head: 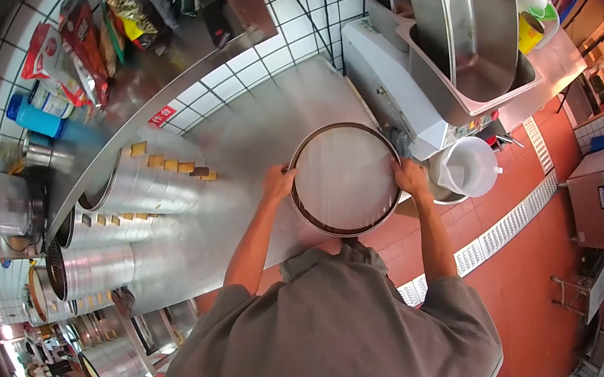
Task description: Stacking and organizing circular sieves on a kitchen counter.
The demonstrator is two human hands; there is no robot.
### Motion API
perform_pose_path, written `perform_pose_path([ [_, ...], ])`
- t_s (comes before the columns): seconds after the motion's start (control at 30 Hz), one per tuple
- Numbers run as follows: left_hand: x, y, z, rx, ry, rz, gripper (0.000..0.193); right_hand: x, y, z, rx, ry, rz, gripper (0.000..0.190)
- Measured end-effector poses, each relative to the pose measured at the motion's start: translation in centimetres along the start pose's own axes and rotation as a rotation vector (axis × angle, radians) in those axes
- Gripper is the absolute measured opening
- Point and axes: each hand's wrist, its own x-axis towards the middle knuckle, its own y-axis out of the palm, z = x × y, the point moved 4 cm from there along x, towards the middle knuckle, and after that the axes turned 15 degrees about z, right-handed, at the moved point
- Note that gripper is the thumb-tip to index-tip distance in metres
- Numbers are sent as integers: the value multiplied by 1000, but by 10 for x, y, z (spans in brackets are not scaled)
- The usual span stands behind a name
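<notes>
Both hands hold a round steamer tray with a metal rim and a pale, cloth-like or mesh base in front of my body, partly over the steel worktop. My left hand grips the rim at its left side, thumb on top. On the opposite side my right hand grips the rim near a grey cloth. The fingers below the rim are mostly hidden. Just right of my right hand stands a white plastic measuring jug, over a metal bowl.
Stacked metal steamers stand along the worktop at left, under a steel shelf with bags and bottles. Steel food pans rest on a white machine at upper right. A drain grating crosses the red floor.
</notes>
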Motion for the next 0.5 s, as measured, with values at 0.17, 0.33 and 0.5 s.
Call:
perform_pose_path([
  [0.17,11,6,-1,-17,-55,-10,47,23,4,-13,-23,-55,-32,47],
  [0.33,8,4,-3,-39,-12,-39,45,21,2,-7,-15,-68,-66,46],
  [0.5,2,3,-8,-68,-49,-60,40,24,5,-10,-20,-91,-108,43],
])
